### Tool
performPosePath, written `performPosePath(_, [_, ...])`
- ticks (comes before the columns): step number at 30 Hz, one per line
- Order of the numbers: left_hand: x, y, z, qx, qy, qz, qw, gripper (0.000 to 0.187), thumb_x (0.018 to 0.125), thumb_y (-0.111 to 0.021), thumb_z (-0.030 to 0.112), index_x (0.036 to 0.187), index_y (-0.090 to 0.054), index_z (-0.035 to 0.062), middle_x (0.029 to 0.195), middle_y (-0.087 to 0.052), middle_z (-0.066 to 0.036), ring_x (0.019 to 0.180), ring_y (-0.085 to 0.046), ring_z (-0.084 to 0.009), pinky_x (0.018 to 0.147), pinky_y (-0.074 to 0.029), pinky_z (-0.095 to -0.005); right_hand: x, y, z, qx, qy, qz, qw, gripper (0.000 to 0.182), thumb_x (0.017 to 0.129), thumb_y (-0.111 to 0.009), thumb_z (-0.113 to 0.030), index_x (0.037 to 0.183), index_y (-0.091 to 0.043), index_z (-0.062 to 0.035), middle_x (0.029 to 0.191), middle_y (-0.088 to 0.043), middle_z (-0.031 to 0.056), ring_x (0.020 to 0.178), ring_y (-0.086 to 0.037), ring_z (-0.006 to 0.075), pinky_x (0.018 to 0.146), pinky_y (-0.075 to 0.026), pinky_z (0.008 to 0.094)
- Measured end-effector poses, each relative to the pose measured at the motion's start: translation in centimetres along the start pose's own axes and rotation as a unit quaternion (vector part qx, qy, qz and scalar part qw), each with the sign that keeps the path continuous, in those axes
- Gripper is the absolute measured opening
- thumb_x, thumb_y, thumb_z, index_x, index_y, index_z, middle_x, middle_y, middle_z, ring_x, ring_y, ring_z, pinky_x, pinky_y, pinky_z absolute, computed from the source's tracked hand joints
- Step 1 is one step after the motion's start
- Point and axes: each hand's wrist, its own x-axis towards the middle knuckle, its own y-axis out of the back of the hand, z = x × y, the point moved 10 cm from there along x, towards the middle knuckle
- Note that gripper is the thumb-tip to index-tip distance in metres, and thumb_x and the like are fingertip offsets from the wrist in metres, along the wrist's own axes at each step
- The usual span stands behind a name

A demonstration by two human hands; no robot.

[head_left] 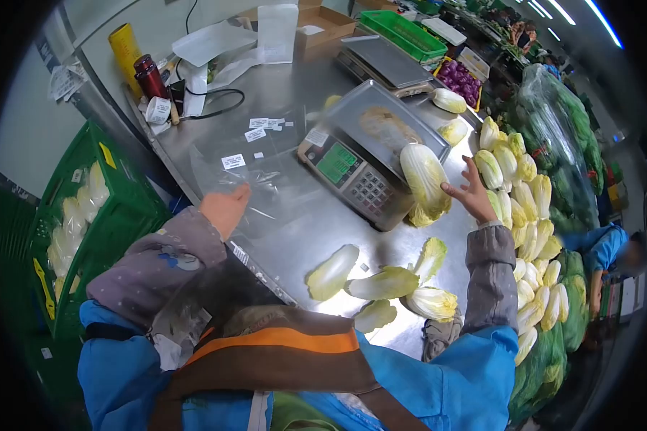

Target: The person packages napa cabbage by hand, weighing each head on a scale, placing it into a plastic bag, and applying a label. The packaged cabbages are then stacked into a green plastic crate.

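So closest to the person I count four loose pale green cabbage leaves (384, 283) lying flat on the shiny steel table (287, 241), plus one small yellow-white cabbage head (433, 304) by them. A bit further in, the left hand (225, 210) is palm down over some clear thin plastic bags (273, 192), fingers bent together; can't tell if it's actually pinching the film. Right hand (476, 199) is released, fingers spread, thumb right beside one big white-and-yellow napa cabbage (424, 179) (touching or not, hard to say). That cabbage sits at the right-hand corner of a grey scale with a green display and keypad (372, 188), its near end hanging past the edge. Long axis runs near to far, far end leaning slightly left: white base pointing away from the person, yellow leafy end toward them. Three bigger white printed labels (233, 161) sit on the bags, plus a few tiny ones. Off left there's one green plastic crate (133, 188) of wrapped pale heads, and down the right side a heap of small yellow-white cabbages (528, 205), way too many to count. Past the scale, two more pale heads (449, 100) on the steel, then a second grey scale (386, 61), one bright green basket (402, 36) and one yellow basket of purple round vegetables (459, 83). One person in blue (605, 246) is over on the right too.
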Motion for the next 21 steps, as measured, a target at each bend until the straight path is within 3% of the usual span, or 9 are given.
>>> performPosePath(5, [-0.2, -5.9, 1.4, -0.007, 0.026, -0.042, 0.999, 0.048, 0.072, -0.050, 0.004, 0.120, -0.047, 0.0005, 0.128, -0.046, -0.008, 0.066, -0.061, -0.0278, 0.059, -0.049, -0.0393, 1.0, -2.1, 0.6, -0.118, 0.053, 0.048, 0.990, 0.109, 0.053, -0.081, -0.047, 0.136, -0.022, -0.0070, 0.130, -0.035, 0.0284, 0.123, -0.036, 0.0363, 0.099, -0.034, 0.0389])
performPosePath(7, [-0.5, -5.8, 3.1, -0.014, 0.018, 0.023, 0.999, 0.045, 0.078, -0.048, 0.005, 0.122, -0.042, 0.0010, 0.084, -0.063, -0.013, 0.063, -0.063, -0.0281, 0.054, -0.050, -0.0408, 0.0, -3.5, -0.3, -0.209, 0.033, 0.063, 0.975, 0.105, 0.053, -0.082, -0.038, 0.135, -0.025, -0.0066, 0.123, -0.044, 0.0274, 0.116, -0.044, 0.0360, 0.096, -0.038, 0.0395])
performPosePath(11, [-0.2, -7.8, 5.7, -0.119, 0.123, -0.085, 0.982, 0.053, 0.078, -0.047, 0.007, 0.129, -0.034, 0.0019, 0.091, -0.062, -0.020, 0.069, -0.063, -0.0310, 0.058, -0.049, -0.0426, 1.3, -5.0, 3.8, -0.012, 0.017, 0.083, 0.996, 0.094, 0.054, -0.080, -0.023, 0.132, -0.030, -0.0064, 0.111, -0.055, 0.0197, 0.099, -0.057, 0.0298, 0.084, -0.047, 0.0379])
performPosePath(12, [-0.7, -12.3, 7.3, -0.111, 0.043, 0.078, 0.990, 0.051, 0.082, -0.042, 0.008, 0.132, -0.033, 0.0069, 0.088, -0.063, -0.017, 0.064, -0.063, -0.0325, 0.056, -0.050, -0.0449, 0.8, -6.3, 5.4, 0.129, -0.040, 0.048, 0.990, 0.092, 0.056, -0.079, -0.020, 0.132, -0.030, -0.0062, 0.110, -0.056, 0.0157, 0.097, -0.057, 0.0281, 0.084, -0.047, 0.0357])
performPosePath(13, [0.3, -19.3, 6.7, -0.112, 0.102, 0.009, 0.988, 0.050, 0.083, -0.039, 0.008, 0.132, -0.033, 0.0109, 0.088, -0.063, -0.016, 0.065, -0.063, -0.0337, 0.058, -0.050, -0.0444, -2.5, -7.0, 2.9, 0.218, -0.084, 0.051, 0.971, 0.080, 0.064, -0.072, -0.017, 0.132, -0.031, -0.0051, 0.114, -0.053, 0.0136, 0.100, -0.054, 0.0243, 0.086, -0.045, 0.0324])
performPosePath(14, [0.4, -17.1, 7.1, -0.137, 0.116, -0.158, 0.971, 0.052, 0.080, -0.043, 0.009, 0.131, -0.035, 0.0103, 0.107, -0.059, -0.016, 0.072, -0.063, -0.0349, 0.063, -0.050, -0.0435, -3.9, -9.6, 4.9, 0.328, -0.022, 0.014, 0.944, 0.070, 0.073, -0.064, -0.018, 0.133, -0.030, -0.0037, 0.120, -0.048, 0.0134, 0.104, -0.051, 0.0207, 0.089, -0.042, 0.0317])
performPosePath(15, [0.7, -15.2, 6.8, -0.152, 0.085, -0.125, 0.977, 0.055, 0.077, -0.046, 0.009, 0.131, -0.035, 0.0099, 0.116, -0.054, -0.014, 0.076, -0.062, -0.0350, 0.065, -0.050, -0.0429, -7.4, -12.4, 4.2, 0.417, -0.047, -0.058, 0.906, 0.067, 0.078, -0.059, -0.022, 0.135, -0.028, -0.0040, 0.126, -0.043, 0.0127, 0.110, -0.047, 0.0198, 0.091, -0.041, 0.0330])
performPosePath(17, [-0.2, -10.5, 6.9, -0.172, 0.049, -0.086, 0.980, 0.057, 0.075, -0.049, 0.009, 0.130, -0.036, 0.0095, 0.125, -0.049, -0.012, 0.080, -0.062, -0.0351, 0.068, -0.050, -0.0423, -18.0, -18.3, 1.5, 0.607, -0.303, -0.142, 0.721, 0.066, 0.078, -0.059, -0.020, 0.136, -0.029, -0.0078, 0.130, -0.041, 0.0107, 0.115, -0.045, 0.0225, 0.094, -0.041, 0.0350])
performPosePath(21, [-3.3, 2.0, 8.8, -0.301, 0.008, 0.053, 0.952, 0.066, 0.067, -0.053, 0.005, 0.131, -0.037, 0.0086, 0.134, -0.040, -0.009, 0.093, -0.059, -0.0326, 0.078, -0.049, -0.0403, -23.6, -23.9, -5.6, 0.638, -0.218, -0.242, 0.698, 0.071, 0.077, -0.060, -0.016, 0.139, -0.025, -0.0090, 0.133, -0.037, 0.0101, 0.120, -0.039, 0.0217, 0.100, -0.032, 0.0328])
